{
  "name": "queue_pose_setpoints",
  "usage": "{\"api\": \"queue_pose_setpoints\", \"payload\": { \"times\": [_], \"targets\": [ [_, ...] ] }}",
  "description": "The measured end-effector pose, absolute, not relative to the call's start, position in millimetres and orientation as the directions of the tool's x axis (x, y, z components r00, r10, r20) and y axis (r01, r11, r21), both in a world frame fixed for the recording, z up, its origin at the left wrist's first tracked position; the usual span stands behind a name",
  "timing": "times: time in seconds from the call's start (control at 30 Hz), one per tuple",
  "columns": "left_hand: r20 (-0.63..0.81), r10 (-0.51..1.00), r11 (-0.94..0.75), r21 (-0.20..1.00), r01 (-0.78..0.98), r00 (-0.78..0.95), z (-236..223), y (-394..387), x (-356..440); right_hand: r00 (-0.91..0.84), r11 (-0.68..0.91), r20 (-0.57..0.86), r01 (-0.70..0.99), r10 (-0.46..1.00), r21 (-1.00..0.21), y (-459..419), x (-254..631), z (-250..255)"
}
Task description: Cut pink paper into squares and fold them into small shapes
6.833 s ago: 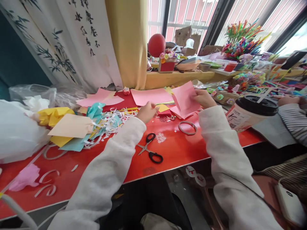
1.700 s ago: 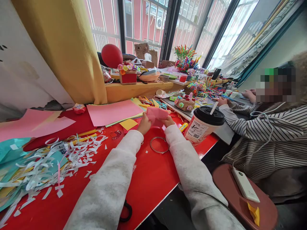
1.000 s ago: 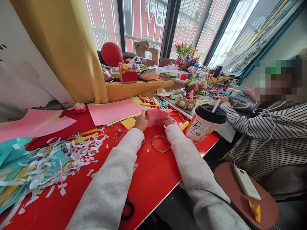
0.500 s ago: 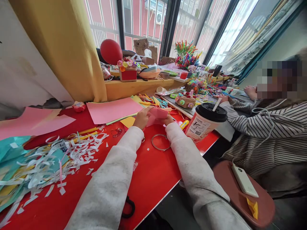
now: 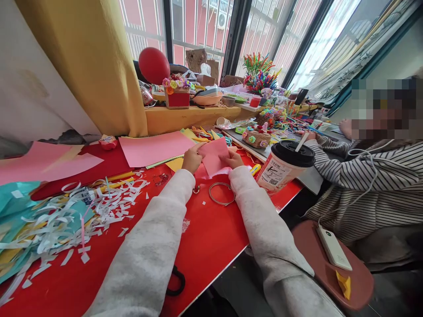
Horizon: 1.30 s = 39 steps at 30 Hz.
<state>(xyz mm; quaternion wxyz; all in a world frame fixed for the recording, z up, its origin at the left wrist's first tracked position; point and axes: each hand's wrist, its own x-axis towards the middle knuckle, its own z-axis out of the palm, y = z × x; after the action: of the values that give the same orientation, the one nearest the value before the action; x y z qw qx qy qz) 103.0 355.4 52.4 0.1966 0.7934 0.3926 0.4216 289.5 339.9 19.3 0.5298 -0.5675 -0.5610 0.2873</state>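
Note:
Between my hands is a piece of pink paper [image 5: 214, 156], held up above the red table [image 5: 211, 240]. My left hand [image 5: 192, 158] pinches its left edge, and my right hand [image 5: 234, 159] grips the right edge. More pink paper shows just beneath it. A wire ring [image 5: 221, 194] lies on the table below my right hand. Close to my left cuff is a small metal ring [image 5: 196, 189]. One black handle of the scissors [image 5: 176, 281] sticks out from under my left sleeve; the rest is hidden.
White paper strips [image 5: 109, 202] cover the table's left side. A large pink sheet [image 5: 155, 147] lies behind my left hand. A lidded drink cup [image 5: 282, 165] stands right of my right sleeve. A person in a striped sleeve [image 5: 343, 165] sits at the right, beside a stool [image 5: 333, 264].
Several seconds ago only my right hand held the pink paper, and my view was further left. Both hands then held it folded small; now it is opened out wider and tilted.

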Motion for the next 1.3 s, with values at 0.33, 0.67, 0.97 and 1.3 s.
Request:
{"api": "queue_pose_setpoints", "payload": {
  "times": [0.33,0.67,0.97,1.3],
  "targets": [
    [0.384,0.734,-0.679,0.39,0.623,0.56,40.0,359.9,97.3,0.236,0.03,0.213,0.602,0.948,-0.798,348.5,280.4,13.3],
    [0.131,0.698,-0.703,0.309,0.64,0.704,31.3,354.8,97.8,0.03,0.208,0.283,0.604,0.959,-0.77,346.1,273.7,20.3],
    [0.116,0.696,-0.693,0.367,0.621,0.708,32.2,354.6,99.3,0.013,0.215,0.249,0.455,0.969,-0.864,346.1,281.4,7.1],
    [0.369,0.743,-0.665,0.49,0.563,0.558,34.2,351.7,100.8,0.355,0.383,0.482,0.315,0.801,-0.868,333.5,272.2,42.2]
  ]
}}
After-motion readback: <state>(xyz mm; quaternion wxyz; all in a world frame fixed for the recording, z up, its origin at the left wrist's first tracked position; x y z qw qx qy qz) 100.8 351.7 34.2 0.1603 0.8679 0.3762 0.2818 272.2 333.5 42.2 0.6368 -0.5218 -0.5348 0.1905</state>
